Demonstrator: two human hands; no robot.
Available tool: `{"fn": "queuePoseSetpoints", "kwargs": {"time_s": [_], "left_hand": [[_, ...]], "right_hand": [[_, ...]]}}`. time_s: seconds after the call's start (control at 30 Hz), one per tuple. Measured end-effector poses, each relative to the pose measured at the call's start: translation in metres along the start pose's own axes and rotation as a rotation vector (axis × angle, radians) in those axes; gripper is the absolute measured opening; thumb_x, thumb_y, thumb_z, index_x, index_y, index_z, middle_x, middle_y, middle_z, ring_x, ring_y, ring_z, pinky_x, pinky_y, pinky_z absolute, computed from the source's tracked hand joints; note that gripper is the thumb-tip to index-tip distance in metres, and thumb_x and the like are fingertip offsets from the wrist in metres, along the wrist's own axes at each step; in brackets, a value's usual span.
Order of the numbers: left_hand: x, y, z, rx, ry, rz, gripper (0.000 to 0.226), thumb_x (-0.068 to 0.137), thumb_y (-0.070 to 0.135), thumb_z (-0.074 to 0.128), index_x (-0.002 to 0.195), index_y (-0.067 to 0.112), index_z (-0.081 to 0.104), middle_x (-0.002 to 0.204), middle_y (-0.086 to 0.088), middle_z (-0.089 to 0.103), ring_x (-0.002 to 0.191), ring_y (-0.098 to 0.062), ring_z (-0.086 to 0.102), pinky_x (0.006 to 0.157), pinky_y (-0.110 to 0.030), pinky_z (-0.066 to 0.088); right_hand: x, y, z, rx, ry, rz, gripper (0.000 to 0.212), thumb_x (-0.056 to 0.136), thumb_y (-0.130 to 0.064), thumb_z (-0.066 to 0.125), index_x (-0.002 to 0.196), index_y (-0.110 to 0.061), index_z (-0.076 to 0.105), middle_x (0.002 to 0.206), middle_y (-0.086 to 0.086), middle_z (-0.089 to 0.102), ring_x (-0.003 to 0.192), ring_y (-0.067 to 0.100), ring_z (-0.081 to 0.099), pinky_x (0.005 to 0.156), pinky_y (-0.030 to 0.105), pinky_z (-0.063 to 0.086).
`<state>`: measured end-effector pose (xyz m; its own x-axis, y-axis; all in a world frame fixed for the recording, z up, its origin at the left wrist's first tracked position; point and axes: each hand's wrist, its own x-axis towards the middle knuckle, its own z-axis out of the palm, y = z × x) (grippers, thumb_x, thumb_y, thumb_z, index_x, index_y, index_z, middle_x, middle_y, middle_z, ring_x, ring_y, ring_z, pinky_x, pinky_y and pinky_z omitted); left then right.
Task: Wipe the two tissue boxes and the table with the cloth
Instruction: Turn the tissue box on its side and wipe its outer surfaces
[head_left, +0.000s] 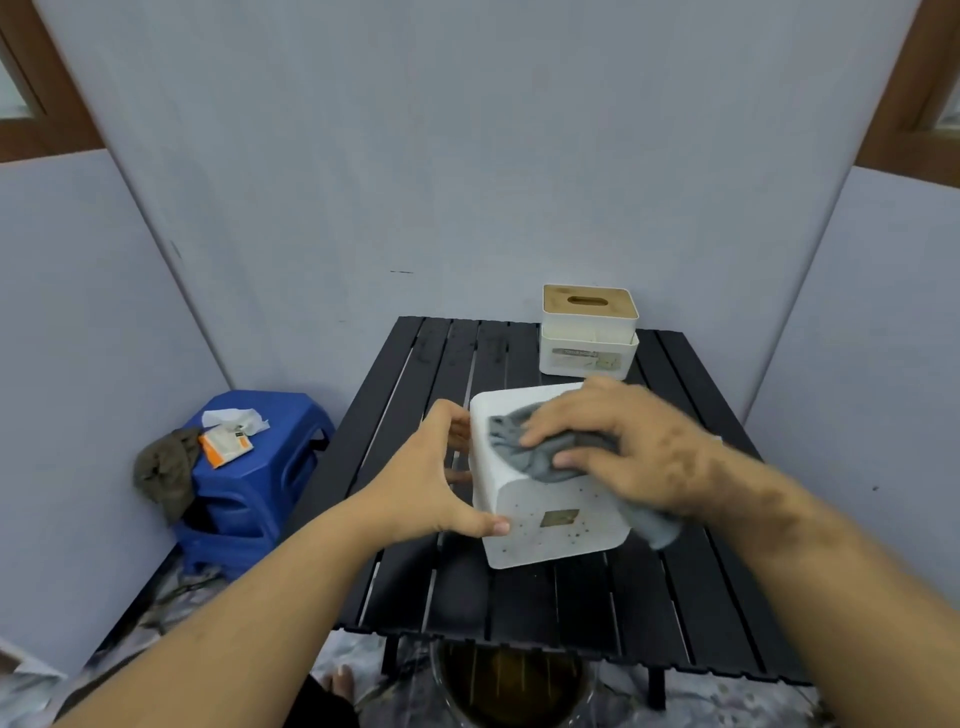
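A white tissue box (550, 525) stands in the middle of the black slatted table (519, 608), with small specks and a gold label on its near side. My left hand (434, 478) grips the box's left side, thumb on the near face and fingers behind the far edge. On top of the box my right hand (618, 441) holds a bunched grey cloth (524, 447) and presses it down. The cloth's tail hangs past the box's right side. A second white tissue box (589, 338) with a wooden lid stands at the table's far right.
A blue plastic stool (249, 478) stands left of the table, carrying an orange-white packet (226, 445), crumpled tissue and an olive rag (166, 467) draped over its corner. Grey panel walls close in behind and at both sides. A round bowl (511, 686) sits on the floor under the table's near edge.
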<state>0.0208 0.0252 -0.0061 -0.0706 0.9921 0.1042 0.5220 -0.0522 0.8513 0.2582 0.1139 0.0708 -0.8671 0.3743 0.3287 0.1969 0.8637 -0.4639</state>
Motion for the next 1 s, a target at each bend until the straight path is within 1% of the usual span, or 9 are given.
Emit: {"fn": "queuePoseSetpoints", "kwargs": {"time_s": [0.07, 0.17, 0.33, 0.43, 0.6, 0.7, 0.77, 0.9, 1.0], "left_hand": [[-0.001, 0.001, 0.002, 0.016, -0.001, -0.003, 0.09, 0.058, 0.027, 0.102, 0.125, 0.033, 0.041, 0.13, 0.012, 0.054, 0.124, 0.003, 0.053, 0.094, -0.021, 0.056], [-0.004, 0.0, 0.004, 0.03, 0.008, -0.007, 0.089, 0.06, 0.03, 0.1, 0.124, 0.036, 0.039, 0.13, 0.015, 0.052, 0.125, 0.004, 0.051, 0.095, -0.02, 0.055], [-0.004, 0.0, 0.004, 0.004, 0.012, -0.005, 0.086, 0.059, 0.026, 0.101, 0.12, 0.031, 0.042, 0.127, 0.009, 0.056, 0.121, -0.004, 0.056, 0.095, -0.024, 0.057], [-0.003, 0.002, 0.004, -0.003, -0.001, 0.0, 0.082, 0.059, 0.023, 0.102, 0.115, 0.027, 0.042, 0.121, 0.007, 0.06, 0.114, -0.008, 0.063, 0.09, -0.025, 0.058], [-0.003, 0.003, 0.005, 0.004, -0.004, -0.013, 0.089, 0.057, 0.035, 0.1, 0.123, 0.033, 0.04, 0.129, 0.01, 0.054, 0.125, -0.005, 0.054, 0.092, -0.023, 0.058], [-0.003, 0.004, 0.006, 0.01, -0.006, -0.015, 0.089, 0.057, 0.036, 0.1, 0.123, 0.035, 0.039, 0.129, 0.011, 0.054, 0.126, -0.007, 0.054, 0.093, -0.025, 0.058], [-0.002, 0.003, 0.006, -0.003, -0.011, -0.011, 0.089, 0.057, 0.031, 0.101, 0.122, 0.034, 0.04, 0.129, 0.01, 0.055, 0.125, -0.007, 0.055, 0.095, -0.026, 0.058], [-0.002, 0.003, 0.006, -0.009, -0.011, 0.038, 0.09, 0.056, 0.03, 0.102, 0.126, 0.033, 0.047, 0.123, 0.015, 0.054, 0.12, -0.011, 0.06, 0.099, -0.04, 0.058], [-0.004, 0.003, 0.008, -0.026, -0.007, 0.014, 0.09, 0.058, 0.028, 0.101, 0.126, 0.034, 0.044, 0.129, 0.015, 0.056, 0.126, -0.006, 0.056, 0.097, -0.033, 0.059]], "right_hand": [[-0.014, 0.021, -0.024, 0.108, 0.003, 0.115, 0.039, 0.081, -0.002, 0.075, 0.103, -0.035, 0.076, 0.109, -0.025, 0.069, 0.108, -0.002, 0.059, 0.097, 0.011, 0.039], [-0.026, 0.034, -0.04, 0.232, 0.034, 0.221, 0.046, 0.078, 0.006, 0.075, 0.095, -0.036, 0.077, 0.109, -0.019, 0.071, 0.11, 0.003, 0.063, 0.104, 0.029, 0.046], [0.001, -0.006, 0.003, 0.002, 0.057, 0.059, 0.036, 0.081, -0.005, 0.075, 0.104, -0.033, 0.076, 0.105, -0.029, 0.066, 0.1, -0.017, 0.05, 0.091, -0.002, 0.027], [0.01, -0.019, 0.02, -0.08, 0.045, -0.035, 0.032, 0.085, -0.012, 0.072, 0.109, -0.033, 0.073, 0.108, -0.028, 0.066, 0.094, -0.005, 0.046, 0.086, 0.001, 0.026], [-0.012, 0.02, -0.029, 0.063, 0.089, 0.214, 0.043, 0.08, -0.004, 0.077, 0.098, -0.043, 0.073, 0.097, -0.041, 0.064, 0.104, -0.018, 0.053, 0.093, 0.003, 0.037], [-0.011, 0.022, -0.029, -0.022, 0.154, 0.272, 0.044, 0.081, -0.006, 0.077, 0.095, -0.047, 0.07, 0.096, -0.037, 0.064, 0.104, -0.02, 0.05, 0.098, 0.004, 0.035], [0.005, 0.007, -0.009, -0.082, 0.099, 0.199, 0.041, 0.084, -0.01, 0.074, 0.104, -0.045, 0.07, 0.107, -0.024, 0.064, 0.101, -0.01, 0.049, 0.09, 0.002, 0.031], [0.033, -0.021, 0.035, -0.163, 0.002, 0.121, 0.034, 0.09, -0.025, 0.064, 0.119, -0.042, 0.067, 0.111, 0.001, 0.06, 0.094, 0.02, 0.051, 0.088, 0.028, 0.044], [0.024, -0.006, 0.009, -0.047, 0.027, 0.15, 0.036, 0.089, -0.014, 0.066, 0.114, -0.04, 0.07, 0.103, -0.024, 0.062, 0.098, 0.002, 0.053, 0.094, 0.016, 0.038]]}}
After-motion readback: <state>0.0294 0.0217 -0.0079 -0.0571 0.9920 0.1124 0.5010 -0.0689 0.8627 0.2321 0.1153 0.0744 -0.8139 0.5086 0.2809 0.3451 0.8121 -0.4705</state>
